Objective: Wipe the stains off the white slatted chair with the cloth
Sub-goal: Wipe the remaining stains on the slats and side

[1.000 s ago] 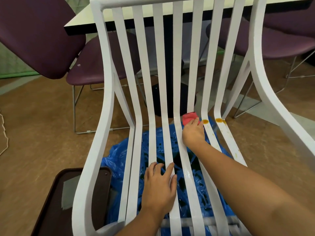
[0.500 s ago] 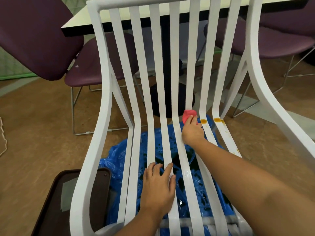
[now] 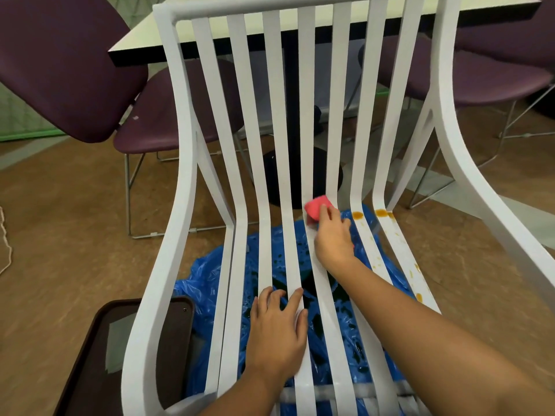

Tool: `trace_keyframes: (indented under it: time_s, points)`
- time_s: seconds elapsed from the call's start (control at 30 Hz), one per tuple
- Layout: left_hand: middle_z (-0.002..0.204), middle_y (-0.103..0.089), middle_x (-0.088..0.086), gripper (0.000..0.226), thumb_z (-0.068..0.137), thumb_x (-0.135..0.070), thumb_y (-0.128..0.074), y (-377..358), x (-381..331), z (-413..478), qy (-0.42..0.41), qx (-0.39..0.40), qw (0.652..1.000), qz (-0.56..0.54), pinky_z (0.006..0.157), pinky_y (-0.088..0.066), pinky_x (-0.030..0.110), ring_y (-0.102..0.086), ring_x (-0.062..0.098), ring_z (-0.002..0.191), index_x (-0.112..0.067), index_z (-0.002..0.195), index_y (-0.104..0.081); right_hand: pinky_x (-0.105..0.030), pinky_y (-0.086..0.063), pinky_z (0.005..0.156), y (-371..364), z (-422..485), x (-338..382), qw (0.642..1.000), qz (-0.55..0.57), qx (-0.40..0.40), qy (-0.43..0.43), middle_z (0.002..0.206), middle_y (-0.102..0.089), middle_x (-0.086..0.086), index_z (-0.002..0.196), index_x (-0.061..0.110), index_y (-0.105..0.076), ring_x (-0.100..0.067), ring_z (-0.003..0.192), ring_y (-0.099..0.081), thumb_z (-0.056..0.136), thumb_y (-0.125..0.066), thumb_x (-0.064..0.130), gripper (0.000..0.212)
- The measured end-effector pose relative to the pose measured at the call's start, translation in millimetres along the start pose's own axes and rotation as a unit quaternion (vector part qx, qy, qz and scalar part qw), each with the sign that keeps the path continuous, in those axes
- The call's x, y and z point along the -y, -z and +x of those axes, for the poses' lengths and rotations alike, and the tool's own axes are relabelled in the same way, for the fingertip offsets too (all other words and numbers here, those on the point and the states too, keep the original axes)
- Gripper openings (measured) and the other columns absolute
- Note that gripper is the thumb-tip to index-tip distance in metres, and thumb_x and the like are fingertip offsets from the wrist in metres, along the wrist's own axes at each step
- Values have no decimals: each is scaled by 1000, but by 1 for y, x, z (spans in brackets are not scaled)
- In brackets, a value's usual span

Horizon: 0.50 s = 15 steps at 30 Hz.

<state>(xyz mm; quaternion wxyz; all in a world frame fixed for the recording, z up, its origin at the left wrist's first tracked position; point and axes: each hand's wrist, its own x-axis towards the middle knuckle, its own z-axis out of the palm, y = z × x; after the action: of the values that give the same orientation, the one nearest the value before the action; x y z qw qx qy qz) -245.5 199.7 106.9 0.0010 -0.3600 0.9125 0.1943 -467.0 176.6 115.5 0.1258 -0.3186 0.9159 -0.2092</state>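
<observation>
Filling most of the frame, the white slatted chair (image 3: 184,151) faces the camera. Its slats run lengthwise from the bottom edge up to the bend at mid-frame, then rise to the top rail along the upper edge. Behind it, a pale table (image 3: 141,40) crosses the top of the frame, with purple chairs (image 3: 60,70) at the upper left and upper right. A crumpled blue plastic sheet (image 3: 207,283) lies on the floor under the seat, and a dark brown tray (image 3: 87,370) sits at the lower left. The left hand (image 3: 276,334) rests flat on the seat slats at lower centre, fingers straight and slightly spread. The right hand (image 3: 333,238), just right of centre, curls its fingers over the pink cloth (image 3: 315,210) and presses it on a slat at the bend. The cloth's free end pokes up-frame past the fingertips. Orange stains (image 3: 357,215) mark the two slats to the right of the cloth, with drips trailing down them.
</observation>
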Motion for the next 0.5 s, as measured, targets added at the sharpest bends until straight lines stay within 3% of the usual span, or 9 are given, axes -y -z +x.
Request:
trace_keyframes:
  time_s: [0.07, 0.17, 0.3, 0.5]
  points:
    - [151, -33, -7, 49, 105, -53, -21, 0, 1, 0, 2, 1, 1000, -1, 125, -14, 42, -5, 17, 150, -45, 153, -25, -52, -47, 100, -7, 7, 12, 997, -11, 49, 53, 161, -23, -3, 153, 16, -27, -37, 125, -36, 90, -55, -3, 72]
    - [152, -33, -7, 49, 105, -53, -20, -1, 0, 0, 3, 1, 1000, -5, 126, -14, 42, -5, 17, 150, -44, 153, -25, -46, -44, 100, -21, 5, 20, 990, -83, 70, 87, 158, -28, -1, 141, 14, -43, -34, 117, -38, 89, -59, 3, 56]
    - [150, -35, -7, 50, 104, -52, -21, -4, 2, 1, 1, -3, 1000, 1, 125, -17, 42, -7, 17, 150, -43, 153, -26, -48, -41, 106, -24, -29, 17, 990, -108, 64, 70, 154, -37, -5, 133, 9, -51, -37, 125, -37, 93, -55, 5, 41]
    - [147, -36, -8, 49, 105, -53, -21, -3, 2, 1, -7, -3, 1000, -5, 123, -19, 42, -10, 18, 149, -42, 152, -26, -40, -48, 98, 3, -41, 15, 990, -84, 107, 23, 122, -58, -11, 128, 9, -54, -32, 120, -47, 94, -55, 2, 35]
